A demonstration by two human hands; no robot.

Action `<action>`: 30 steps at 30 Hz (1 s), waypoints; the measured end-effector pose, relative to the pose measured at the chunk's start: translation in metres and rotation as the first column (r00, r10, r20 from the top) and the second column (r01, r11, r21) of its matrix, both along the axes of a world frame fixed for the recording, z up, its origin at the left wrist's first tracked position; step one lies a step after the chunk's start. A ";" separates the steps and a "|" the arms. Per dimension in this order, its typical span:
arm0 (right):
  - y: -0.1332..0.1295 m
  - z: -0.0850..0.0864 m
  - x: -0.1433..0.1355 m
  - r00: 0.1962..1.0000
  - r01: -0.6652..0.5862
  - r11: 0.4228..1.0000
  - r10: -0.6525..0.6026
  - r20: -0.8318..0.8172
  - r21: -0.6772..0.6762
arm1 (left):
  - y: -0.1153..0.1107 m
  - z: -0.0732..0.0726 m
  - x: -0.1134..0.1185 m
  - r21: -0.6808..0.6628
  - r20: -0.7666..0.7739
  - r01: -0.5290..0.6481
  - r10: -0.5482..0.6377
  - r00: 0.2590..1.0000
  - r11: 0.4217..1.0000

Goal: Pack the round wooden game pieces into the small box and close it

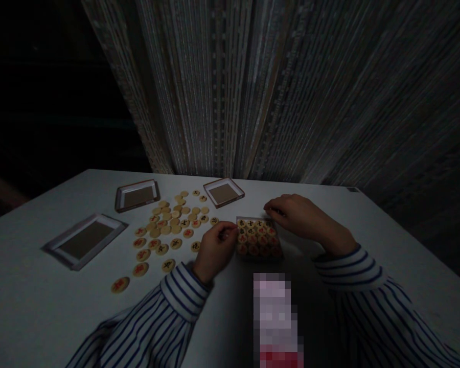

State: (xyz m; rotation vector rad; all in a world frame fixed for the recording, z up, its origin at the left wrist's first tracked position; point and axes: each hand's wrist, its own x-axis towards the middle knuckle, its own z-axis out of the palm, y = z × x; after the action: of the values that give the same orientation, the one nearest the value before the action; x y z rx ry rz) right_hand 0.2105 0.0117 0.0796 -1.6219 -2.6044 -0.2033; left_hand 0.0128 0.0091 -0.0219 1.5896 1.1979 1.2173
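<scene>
An open box (259, 258) stands in front of me, filled with rows of round xiangqi pieces (252, 239) marked in black and red. At its left edge is my left hand (216, 249), fingers curled and thumb drawn in, the tips against or just beside the rim. My right hand (301, 219) hovers by the far right corner, its fingers bent together; whatever they may pinch is hidden. Left of the box lie many loose xiangqi pieces (176, 244), some with characters showing and others blank side up.
Three shallow box parts with pale rims lie on the white table (368, 245): a near-left tray (111, 225), a far-left tray (153, 185) and a far-middle tray (237, 190). A string curtain (230, 92) hangs behind the table. The room is dim.
</scene>
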 end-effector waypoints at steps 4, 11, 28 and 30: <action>-0.003 0.002 -0.001 1.000 0.003 1.000 -0.002 -0.005 0.007 | -0.001 0.000 -0.001 0.029 -0.031 -0.001 0.001 1.000 1.000; -0.009 0.003 -0.009 0.999 -0.025 1.000 0.025 0.027 -0.006 | -0.006 0.002 0.000 0.087 -0.124 0.006 0.004 0.992 0.996; -0.026 0.011 -0.022 0.992 -0.107 0.986 0.114 0.047 -0.129 | -0.011 0.006 0.000 0.186 -0.130 -0.009 0.033 0.991 0.982; -0.026 0.012 -0.022 0.993 -0.107 0.985 0.114 0.043 -0.135 | -0.011 0.006 0.000 0.178 -0.133 -0.009 0.033 0.991 0.984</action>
State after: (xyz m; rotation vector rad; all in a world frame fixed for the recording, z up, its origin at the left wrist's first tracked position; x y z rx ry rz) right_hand 0.1882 -0.0144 0.0914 -1.5230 -2.7915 -0.0666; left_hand 0.0129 -0.0016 -0.0163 1.8205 1.2217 1.2762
